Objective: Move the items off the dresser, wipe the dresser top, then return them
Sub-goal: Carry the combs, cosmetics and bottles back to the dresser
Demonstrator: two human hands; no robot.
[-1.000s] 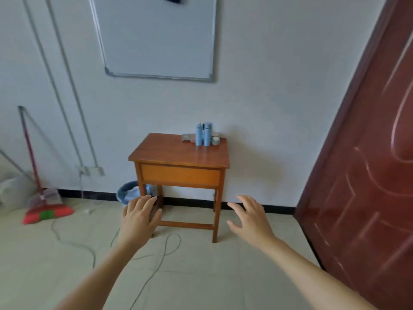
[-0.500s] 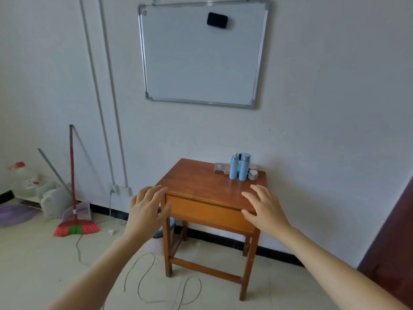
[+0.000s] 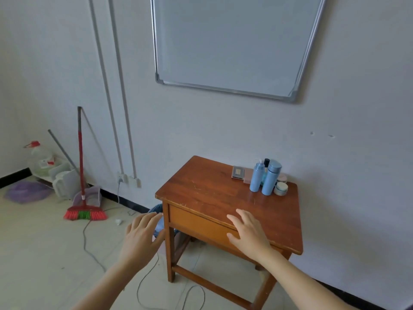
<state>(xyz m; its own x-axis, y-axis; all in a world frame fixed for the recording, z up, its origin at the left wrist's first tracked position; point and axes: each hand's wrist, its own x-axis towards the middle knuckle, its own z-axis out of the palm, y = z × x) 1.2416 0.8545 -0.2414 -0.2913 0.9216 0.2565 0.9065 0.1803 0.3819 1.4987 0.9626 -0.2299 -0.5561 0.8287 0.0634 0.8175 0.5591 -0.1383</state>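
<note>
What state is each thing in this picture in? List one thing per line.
Dresser drawer, closed.
Pump bottle, upright.
Capped blue bottle, upright, cap on.
White jar, lid on.
Broom, propped upright.
Whiteboard, blank.
Left hand, open, holding nothing.
Right hand, open, holding nothing.

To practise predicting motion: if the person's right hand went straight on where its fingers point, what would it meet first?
Probably only bare top of the brown wooden dresser: the right hand points towards the back, just left of the small flat dark case. Depth unclear; it might clip that case.
</note>
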